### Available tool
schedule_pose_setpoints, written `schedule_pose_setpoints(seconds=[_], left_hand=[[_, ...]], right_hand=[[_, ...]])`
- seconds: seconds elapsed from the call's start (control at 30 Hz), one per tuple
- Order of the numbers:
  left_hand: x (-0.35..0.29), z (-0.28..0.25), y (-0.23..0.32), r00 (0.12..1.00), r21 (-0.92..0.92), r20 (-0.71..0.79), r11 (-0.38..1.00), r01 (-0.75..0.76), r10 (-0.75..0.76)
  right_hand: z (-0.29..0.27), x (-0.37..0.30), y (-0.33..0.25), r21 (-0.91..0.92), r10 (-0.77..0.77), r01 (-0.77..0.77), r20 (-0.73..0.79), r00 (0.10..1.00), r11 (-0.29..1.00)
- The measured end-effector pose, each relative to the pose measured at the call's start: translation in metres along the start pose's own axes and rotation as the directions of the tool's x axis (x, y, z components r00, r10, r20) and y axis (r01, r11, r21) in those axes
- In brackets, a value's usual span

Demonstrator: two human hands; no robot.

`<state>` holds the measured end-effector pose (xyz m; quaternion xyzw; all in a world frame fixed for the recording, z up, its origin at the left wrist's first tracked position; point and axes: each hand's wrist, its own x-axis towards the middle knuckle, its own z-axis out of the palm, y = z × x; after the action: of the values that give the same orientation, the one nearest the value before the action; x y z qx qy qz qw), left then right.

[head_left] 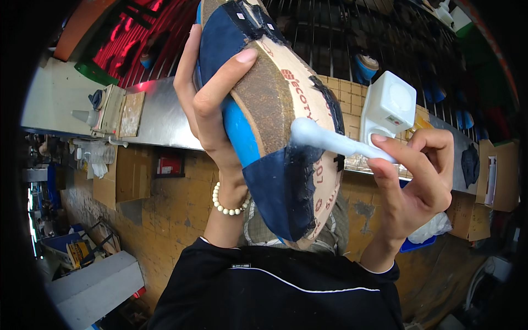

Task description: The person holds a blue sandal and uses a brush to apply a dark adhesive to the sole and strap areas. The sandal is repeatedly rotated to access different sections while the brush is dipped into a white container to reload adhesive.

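Note:
A shoe upper (286, 187) of dark navy fabric is stretched over a blue shoe last (241, 129), its underside tilted up. A pale insole board with printing and a brown side strip (264, 102) show there, along with rough, gathered fabric edges. My left hand (212, 104) grips the lasted shoe from the left, thumb lying across the brown strip. Between thumb and fingers, my right hand (415, 179) pinches a white, glue-coated brush (335, 143). Its rounded tip rests against the brown strip, just above the navy toe fabric; the bristles cannot be made out.
Right of the shoe, a white plastic container (391, 102) stands on the bench. A metal worktop (165, 115) runs behind my left hand. Dark rack bars beyond carry other blue lasts (366, 67). Cardboard boxes (125, 176) sit at left and right, and a grey bench (99, 289) is at lower left.

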<state>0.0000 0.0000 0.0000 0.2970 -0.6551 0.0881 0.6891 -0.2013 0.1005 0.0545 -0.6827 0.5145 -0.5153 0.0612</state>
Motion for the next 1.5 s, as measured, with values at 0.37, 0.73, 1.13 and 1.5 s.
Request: schedule_pose_setpoints(seconds=[0.37, 0.73, 1.13, 1.5], left_hand=[[-0.001, -0.001, 0.019, 0.989, -0.148, 0.121, 0.984, 0.1, -0.082], [0.001, 0.003, 0.041, 0.951, -0.271, 0.29, 0.944, 0.187, -0.105], [-0.003, -0.013, 0.009, 0.961, -0.258, 0.026, 0.927, 0.273, -0.276], [-0.031, -0.053, -0.025, 0.703, -0.863, 0.252, 0.174, 0.475, -0.665]], right_hand=[[0.002, 0.005, 0.031, 0.21, -0.162, 0.153, 0.023, 0.987, 0.966], [0.004, 0.008, 0.045, 0.301, -0.231, 0.218, 0.01, 0.973, 0.929], [-0.009, -0.009, 0.053, 0.336, -0.178, 0.136, 0.099, 0.979, 0.932], [-0.045, -0.068, 0.142, -0.737, 0.248, -0.183, -0.023, 0.969, 0.65]])
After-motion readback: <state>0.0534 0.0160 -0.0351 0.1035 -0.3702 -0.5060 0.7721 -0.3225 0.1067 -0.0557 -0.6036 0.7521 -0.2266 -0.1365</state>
